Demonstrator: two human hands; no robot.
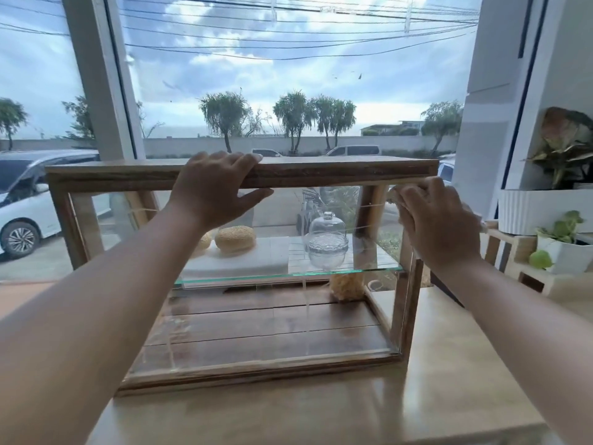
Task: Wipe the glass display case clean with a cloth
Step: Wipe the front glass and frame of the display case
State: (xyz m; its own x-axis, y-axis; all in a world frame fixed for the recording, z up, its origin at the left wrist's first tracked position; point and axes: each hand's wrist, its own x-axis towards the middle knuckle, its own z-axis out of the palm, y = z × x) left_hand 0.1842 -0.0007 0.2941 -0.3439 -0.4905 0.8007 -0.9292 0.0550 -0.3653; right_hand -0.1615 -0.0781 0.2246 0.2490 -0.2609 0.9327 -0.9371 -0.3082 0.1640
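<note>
Item: glass case [256,370], wood frame, on pale counter [321,412] before a window [288,75].
- My left hand [211,191]: rests on the top board [337,171], fingers laid over it, thumb stretched below its front edge.
- My right hand [439,226]: presses a crumpled cloth [394,197] at the case's upper right corner.
- Inside, on the glass shelf [288,273]: two buns [235,239] on a white slab [240,264]; a domed glass dish [327,239] beside it.
- Right of case: potted plants [564,146].

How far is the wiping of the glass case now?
Early, it seems. Done: no pane looks clearly finished. In hand: the right hand holds the cloth at the upper right corner of the case; the left hand rests on its top. Left: streaks on the front glass.
</note>
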